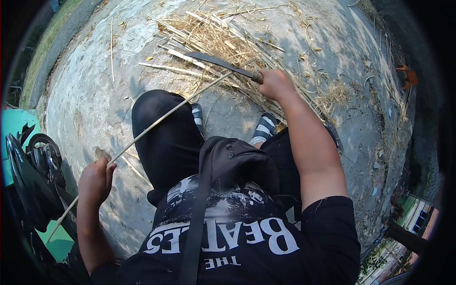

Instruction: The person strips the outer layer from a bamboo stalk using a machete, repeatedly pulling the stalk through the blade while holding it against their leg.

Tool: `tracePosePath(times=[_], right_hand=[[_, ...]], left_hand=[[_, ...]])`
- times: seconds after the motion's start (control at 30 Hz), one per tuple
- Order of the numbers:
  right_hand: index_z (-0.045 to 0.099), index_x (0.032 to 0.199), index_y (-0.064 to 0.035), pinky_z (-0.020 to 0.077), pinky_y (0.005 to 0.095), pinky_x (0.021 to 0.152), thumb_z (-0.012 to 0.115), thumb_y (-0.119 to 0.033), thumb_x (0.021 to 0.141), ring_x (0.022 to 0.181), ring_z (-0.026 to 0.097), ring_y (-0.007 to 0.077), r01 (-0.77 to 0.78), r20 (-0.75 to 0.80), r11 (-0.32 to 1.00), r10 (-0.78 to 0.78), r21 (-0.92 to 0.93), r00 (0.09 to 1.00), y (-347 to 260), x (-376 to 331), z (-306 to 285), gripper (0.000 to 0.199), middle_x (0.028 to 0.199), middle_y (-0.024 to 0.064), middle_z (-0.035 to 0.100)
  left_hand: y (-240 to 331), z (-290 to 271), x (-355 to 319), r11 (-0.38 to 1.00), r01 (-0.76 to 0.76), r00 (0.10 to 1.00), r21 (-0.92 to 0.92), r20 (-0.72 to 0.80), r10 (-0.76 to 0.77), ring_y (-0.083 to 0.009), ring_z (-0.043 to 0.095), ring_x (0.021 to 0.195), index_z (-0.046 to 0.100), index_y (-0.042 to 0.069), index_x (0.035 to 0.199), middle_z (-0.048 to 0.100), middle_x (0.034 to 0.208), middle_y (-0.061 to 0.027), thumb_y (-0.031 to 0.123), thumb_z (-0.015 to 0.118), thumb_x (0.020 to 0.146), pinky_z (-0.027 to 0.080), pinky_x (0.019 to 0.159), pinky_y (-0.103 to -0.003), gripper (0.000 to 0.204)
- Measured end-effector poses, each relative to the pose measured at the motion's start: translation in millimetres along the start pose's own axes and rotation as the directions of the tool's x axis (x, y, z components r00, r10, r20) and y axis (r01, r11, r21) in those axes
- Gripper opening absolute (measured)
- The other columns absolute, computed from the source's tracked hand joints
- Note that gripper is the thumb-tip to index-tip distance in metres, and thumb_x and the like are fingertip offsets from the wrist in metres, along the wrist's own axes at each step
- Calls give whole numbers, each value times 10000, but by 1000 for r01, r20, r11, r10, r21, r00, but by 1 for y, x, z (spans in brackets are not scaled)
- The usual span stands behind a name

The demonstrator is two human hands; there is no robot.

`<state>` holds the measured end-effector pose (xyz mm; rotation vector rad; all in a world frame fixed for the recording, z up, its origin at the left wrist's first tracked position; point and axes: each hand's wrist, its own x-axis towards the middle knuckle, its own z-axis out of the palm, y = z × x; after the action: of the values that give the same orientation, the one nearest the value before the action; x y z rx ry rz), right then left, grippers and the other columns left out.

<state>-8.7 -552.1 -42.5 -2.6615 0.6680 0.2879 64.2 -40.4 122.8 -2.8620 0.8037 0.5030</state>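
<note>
My left hand [95,180] is closed round a long, thin bamboo strip [156,124], which slants up to the right across my left knee. My right hand [276,84] grips the handle of a machete [221,62]; its dark, curved blade points to the left. Near the handle end, the blade meets or crosses the upper part of the strip; whether the edge bites into it I cannot tell. Beyond the blade lies a pile of split bamboo strips and pale shavings [216,35] on the ground.
I sit with knees apart, a black bag [237,161] across my front. Striped sandals [264,127] are on my feet. A parked motorbike [35,175] stands at the left. Loose strips and shavings [335,95] litter the concrete ground [85,95]. An orange object [407,77] lies far right.
</note>
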Motion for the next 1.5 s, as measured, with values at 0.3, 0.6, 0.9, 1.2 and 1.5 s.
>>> tracePosePath(times=[0.3, 0.6, 0.9, 1.2, 1.5], right_hand=[[700, 1022, -158, 539, 518, 843, 646, -221, 788, 957, 693, 402, 12, -124, 1000, -9, 24, 992, -1, 9, 2, 248, 950, 198, 729], [664, 998, -129, 548, 497, 831, 705, -204, 817, 897, 712, 381, 5, -346, 996, -34, -84, 938, -10, 8, 9, 199, 907, 150, 735], [693, 1012, -145, 560, 494, 841, 686, -230, 811, 898, 719, 376, 104, -90, 992, -97, 72, 991, -23, -5, -1, 219, 935, 190, 728], [709, 1017, -140, 564, 493, 779, 672, -188, 781, 889, 710, 399, -1, -164, 997, -11, -75, 986, -9, -5, 13, 244, 911, 183, 729], [678, 1063, -127, 560, 489, 828, 684, -208, 784, 943, 707, 379, 311, -44, 948, -314, -76, 948, -26, -16, 16, 291, 965, 179, 734]], left_hand=[[5, -4, 1, 990, -37, 999, -135, 29, 41, -482, 560, 787, 513, 4, 860, 565, 759, -240, 276, 546, 1018, 419, 685, -545, 316], [68, 0, 21, 982, 70, 994, -174, -74, -84, -448, 616, 754, 565, 15, 950, 637, 793, -220, 360, 591, 1007, 460, 688, -526, 351], [53, 22, 37, 988, -47, 994, -147, -108, 31, -476, 591, 714, 530, 13, 821, 609, 736, -235, 362, 580, 1025, 434, 637, -550, 408], [38, 15, 34, 995, -35, 991, 94, -128, 47, -458, 615, 717, 515, 41, 879, 619, 738, -208, 337, 595, 1008, 467, 643, -555, 332], [43, 14, 37, 996, -9, 991, 89, -129, 21, -463, 612, 713, 521, 35, 846, 622, 738, -217, 366, 566, 1024, 467, 642, -555, 379]])
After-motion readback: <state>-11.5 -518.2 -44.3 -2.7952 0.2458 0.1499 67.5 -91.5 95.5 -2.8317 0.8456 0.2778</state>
